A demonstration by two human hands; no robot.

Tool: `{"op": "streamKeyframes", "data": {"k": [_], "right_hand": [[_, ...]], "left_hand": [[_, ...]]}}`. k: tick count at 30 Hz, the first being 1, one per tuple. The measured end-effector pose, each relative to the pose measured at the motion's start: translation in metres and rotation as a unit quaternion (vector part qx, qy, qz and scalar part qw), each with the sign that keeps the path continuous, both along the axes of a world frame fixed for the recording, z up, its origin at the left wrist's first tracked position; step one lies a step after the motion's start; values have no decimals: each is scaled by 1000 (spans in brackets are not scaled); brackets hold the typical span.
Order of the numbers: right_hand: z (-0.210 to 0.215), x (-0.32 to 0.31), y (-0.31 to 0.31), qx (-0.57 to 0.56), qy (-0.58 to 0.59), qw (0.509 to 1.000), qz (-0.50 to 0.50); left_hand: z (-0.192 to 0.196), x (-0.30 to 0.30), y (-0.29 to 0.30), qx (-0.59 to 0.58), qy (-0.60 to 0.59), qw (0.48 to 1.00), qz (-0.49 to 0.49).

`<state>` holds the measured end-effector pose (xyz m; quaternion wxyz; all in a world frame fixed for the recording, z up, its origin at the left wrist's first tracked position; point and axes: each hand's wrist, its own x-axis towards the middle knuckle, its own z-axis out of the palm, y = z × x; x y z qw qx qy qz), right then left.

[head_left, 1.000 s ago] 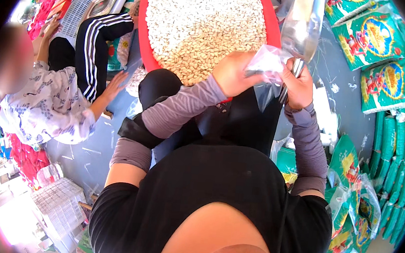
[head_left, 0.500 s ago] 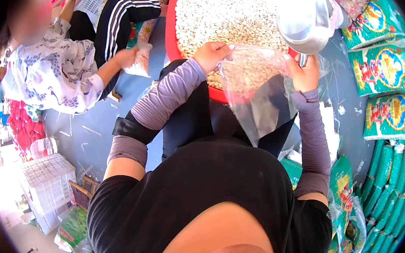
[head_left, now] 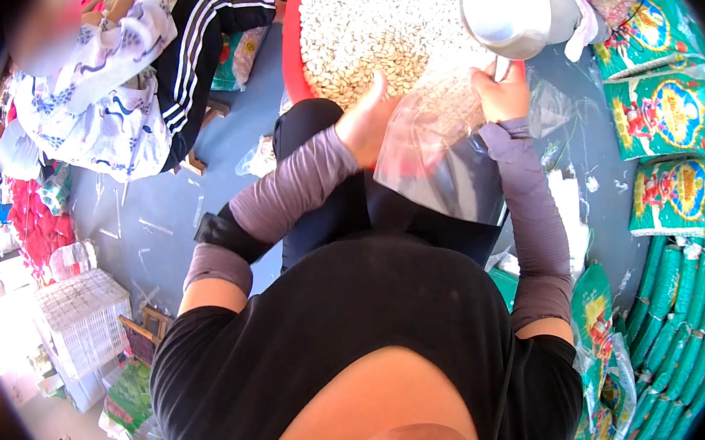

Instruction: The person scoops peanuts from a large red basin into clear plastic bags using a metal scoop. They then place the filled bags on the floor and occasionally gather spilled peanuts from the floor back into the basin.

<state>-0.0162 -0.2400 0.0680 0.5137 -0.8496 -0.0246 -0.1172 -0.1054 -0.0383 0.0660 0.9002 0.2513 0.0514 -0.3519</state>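
A clear plastic bag (head_left: 433, 164) hangs between my hands over my lap, at the near rim of a red tub (head_left: 295, 47). The tub is full of pale nuts or seeds (head_left: 369, 33); their exact kind is hard to tell. My left hand (head_left: 366, 127) is open against the bag's left side, its thumb stretched up and its other fingers partly hidden by the film. My right hand (head_left: 502, 95) is closed round the handle of a shiny metal scoop (head_left: 504, 20), beside the bag's upper right edge. The scoop's bowl is above the nuts at the tub's right.
At left a co-worker (head_left: 96, 89) in a patterned top and striped trousers sits on a low stool. Stacked green printed packages (head_left: 668, 113) and bundled green rolls (head_left: 680, 307) line the right side. A white plastic crate (head_left: 81, 305) stands at lower left.
My left hand has let go of the bag's upper edge and opened, thumb up. My right hand and the scoop have shifted left and up. The co-worker's near hand has left a small filled bag.
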Motion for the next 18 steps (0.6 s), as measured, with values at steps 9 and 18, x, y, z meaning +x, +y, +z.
{"op": "streamKeyframes", "data": {"k": [9,18], "right_hand": [[-2,27,-14,-70,-167,978,-104],[11,-71,64,234,135,946,182]], "left_hand": [[-20,-13,-3,261,-31,958,113],[-26,38,3,452,-45,862,226]]}}
